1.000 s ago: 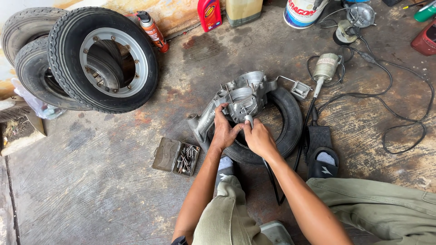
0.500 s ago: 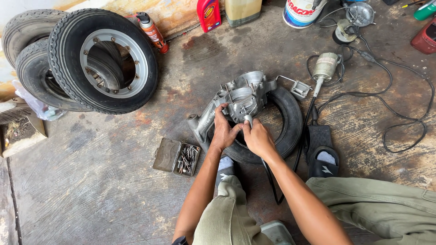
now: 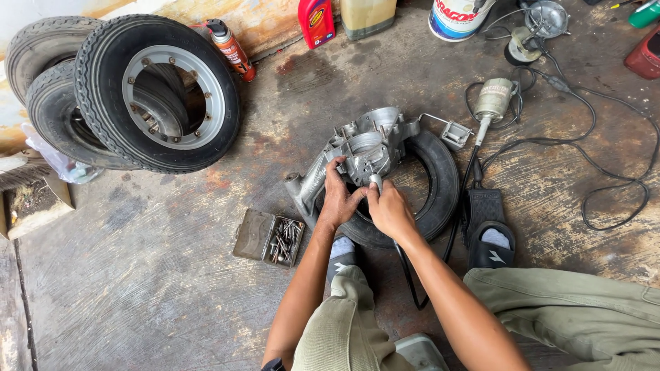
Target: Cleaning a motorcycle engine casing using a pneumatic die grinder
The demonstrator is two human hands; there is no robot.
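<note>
Working: I press both hands onto a grey cast-metal engine casing (image 3: 368, 148) that lies across a small black rubber tyre (image 3: 433, 189) on the stained concrete floor (image 3: 172, 288).
Left hand (image 3: 338, 199): fingers spread wide over the casing's near edge, flat against the metal, closed on nothing.
Right hand (image 3: 390, 209): curled around a slim metal-tipped tool (image 3: 375, 182), its tip touching the casing; a black cord runs back from under this hand along my forearm.
Casing: at centre frame, tilted, its long arm pointing down-left past the tyre's rim.
Beside my left wrist: an open grey metal box of small bits (image 3: 268, 239), on the floor, near the tyre but apart from it.
Right of the tyre: a black sandal (image 3: 488, 230) on my foot, and a pale green electric hand tool (image 3: 492, 102) with a black cable looping away.
Far left: two large black tyres (image 3: 130, 93), the nearer on a silver wheel rim, leaning together.
Top edge: an orange spray can (image 3: 230, 47) and a red plastic bottle (image 3: 316, 20) near the wall.
</note>
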